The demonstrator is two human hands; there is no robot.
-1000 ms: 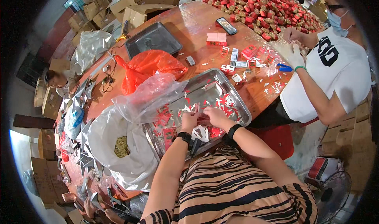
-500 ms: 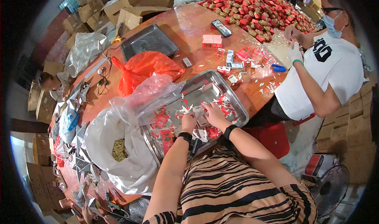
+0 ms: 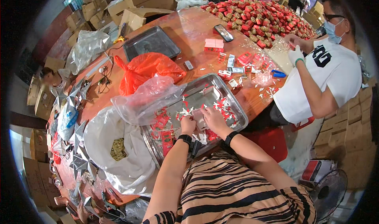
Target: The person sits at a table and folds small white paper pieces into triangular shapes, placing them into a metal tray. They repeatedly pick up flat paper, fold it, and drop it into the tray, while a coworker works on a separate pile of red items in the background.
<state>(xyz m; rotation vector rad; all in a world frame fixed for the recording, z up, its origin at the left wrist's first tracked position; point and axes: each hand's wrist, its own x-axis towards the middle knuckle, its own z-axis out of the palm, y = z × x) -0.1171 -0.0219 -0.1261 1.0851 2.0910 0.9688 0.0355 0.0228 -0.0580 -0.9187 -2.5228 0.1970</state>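
Above a metal tray (image 3: 241, 115), my left hand (image 3: 188, 123) and my right hand (image 3: 213, 118) come close together. Between them is a pale piece of thin card (image 3: 199, 119), pinched by the fingers of both. Its fold and back are too small to make out. Small red and white paper scraps (image 3: 227, 109) lie scattered in the tray beyond my right hand. Near my left wrist rests a red printed card piece (image 3: 167, 140). White card pieces (image 3: 201, 138) lie below my hands, partly hidden by the wrists.
Left of the tray stands a white sack (image 3: 98, 145) with straw-coloured filling. A red plastic bag (image 3: 148, 68) and a dark tray (image 3: 158, 40) sit beyond it. Across the table are a phone (image 3: 224, 33) and a heap of red-and-gold ornaments (image 3: 256, 16). A co-worker (image 3: 316, 78) works at the right.
The view has shifted slightly. My right hand's fingers have drawn in on the pale card, which now shows more between my hands. The co-worker's hands now hold a small red piece.
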